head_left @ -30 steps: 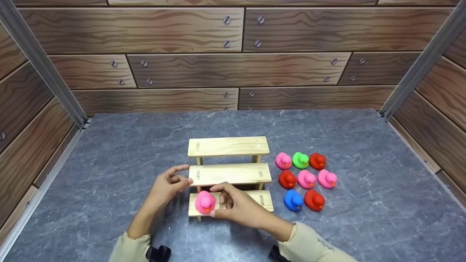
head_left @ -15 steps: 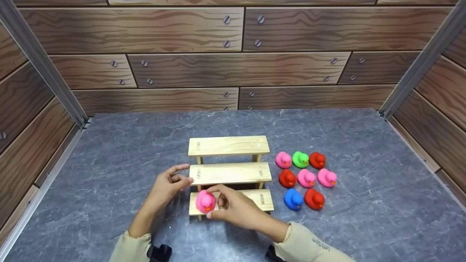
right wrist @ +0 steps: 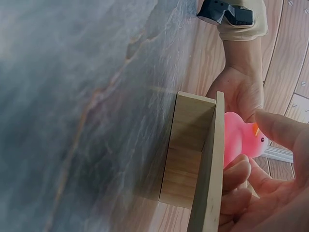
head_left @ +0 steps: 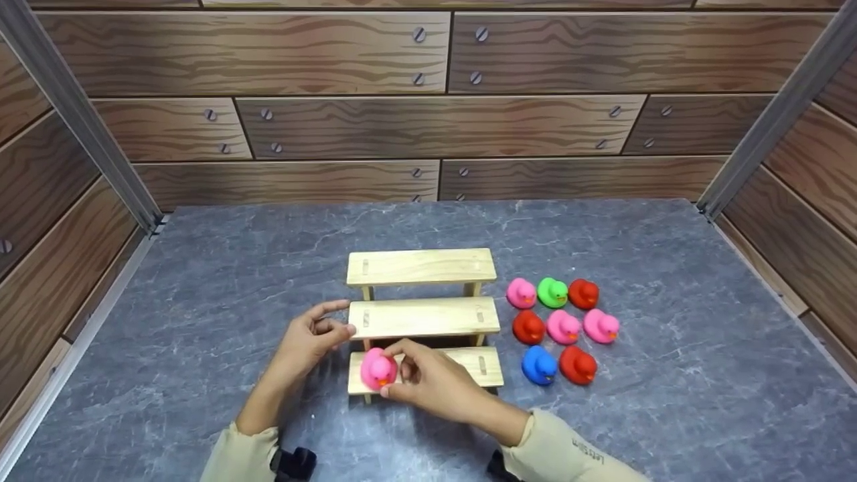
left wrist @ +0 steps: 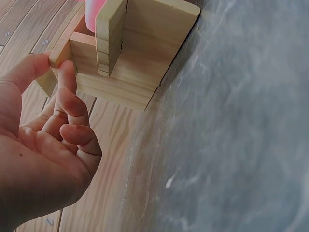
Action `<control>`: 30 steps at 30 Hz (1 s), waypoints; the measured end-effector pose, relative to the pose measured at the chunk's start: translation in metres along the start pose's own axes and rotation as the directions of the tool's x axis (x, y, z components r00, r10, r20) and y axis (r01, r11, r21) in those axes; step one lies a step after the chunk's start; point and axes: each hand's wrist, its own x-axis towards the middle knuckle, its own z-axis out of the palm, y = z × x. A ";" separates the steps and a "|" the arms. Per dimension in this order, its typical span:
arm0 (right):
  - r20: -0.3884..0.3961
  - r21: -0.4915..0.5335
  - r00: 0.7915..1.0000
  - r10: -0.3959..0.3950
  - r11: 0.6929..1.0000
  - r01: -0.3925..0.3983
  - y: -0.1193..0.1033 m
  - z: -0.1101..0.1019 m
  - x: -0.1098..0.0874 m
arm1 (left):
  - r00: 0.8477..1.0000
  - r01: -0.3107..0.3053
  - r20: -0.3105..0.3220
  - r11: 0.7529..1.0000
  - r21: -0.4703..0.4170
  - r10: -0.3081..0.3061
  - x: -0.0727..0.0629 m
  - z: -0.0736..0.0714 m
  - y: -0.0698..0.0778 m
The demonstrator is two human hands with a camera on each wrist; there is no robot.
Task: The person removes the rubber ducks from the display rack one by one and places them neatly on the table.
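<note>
A pink rubber duck [head_left: 377, 369] sits at the left end of the lowest step of a three-tier wooden stand [head_left: 422, 317]. My right hand [head_left: 438, 387] has thumb and index finger around the duck, its thumb [right wrist: 280, 126] by the orange beak in the right wrist view. At the stand's left side, my left hand [head_left: 304, 345] pinches the end of the middle step between thumb and index finger, its other fingers curled below, as the left wrist view shows. Only a sliver of the duck [left wrist: 94, 13] appears there, behind the lowest board.
To the right of the stand, several rubber ducks stand in rough rows: pink, red, a green duck [head_left: 552, 293] and a blue duck [head_left: 539, 365]. Wood-patterned walls [head_left: 435, 127] enclose the grey marbled table [head_left: 234, 268] at the back and sides.
The right thumb and index finger have shifted slightly left and closed in on the pink duck, which has barely moved. The left hand keeps its place on the stand.
</note>
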 end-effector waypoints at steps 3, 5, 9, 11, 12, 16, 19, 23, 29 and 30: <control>-0.003 -0.010 1.000 0.006 1.000 -0.006 0.000 0.000 0.000 | 1.000 0.006 0.004 1.000 0.003 -0.006 0.000 0.000 0.000; -0.007 -0.019 1.000 0.012 1.000 -0.012 0.001 0.001 0.000 | 1.000 0.008 0.010 1.000 0.004 -0.008 0.001 0.000 0.000; -0.009 -0.029 1.000 0.023 0.999 -0.023 0.001 0.001 0.000 | 1.000 0.010 0.013 1.000 0.001 -0.010 0.001 0.000 0.000; -0.008 -0.030 1.000 0.023 0.999 -0.023 0.001 0.001 -0.001 | 1.000 0.013 0.008 1.000 0.000 -0.013 0.000 -0.001 0.001; -0.009 -0.030 1.000 0.021 0.999 -0.022 0.002 0.001 -0.001 | 1.000 0.014 0.007 1.000 -0.002 -0.014 0.001 0.000 0.001; -0.021 -0.038 1.000 0.009 0.999 -0.009 0.002 0.000 -0.001 | 1.000 0.017 0.012 1.000 -0.008 -0.017 0.001 0.000 0.002; -0.024 -0.046 1.000 -0.008 0.999 0.007 0.003 -0.001 -0.002 | 1.000 0.017 0.015 1.000 -0.011 -0.017 0.001 0.000 0.002; -0.015 -0.045 1.000 -0.015 0.999 0.015 0.003 -0.002 -0.002 | 1.000 0.013 0.015 1.000 -0.013 -0.013 0.001 0.000 0.002; 0.002 -0.034 1.000 0.000 0.999 0.001 0.003 -0.002 -0.001 | 1.000 0.015 0.010 1.000 -0.015 -0.014 0.001 0.000 0.002; 0.004 -0.033 1.000 0.002 0.999 -0.002 0.003 -0.002 -0.001 | 1.000 0.016 0.010 1.000 -0.017 -0.016 0.001 0.000 0.002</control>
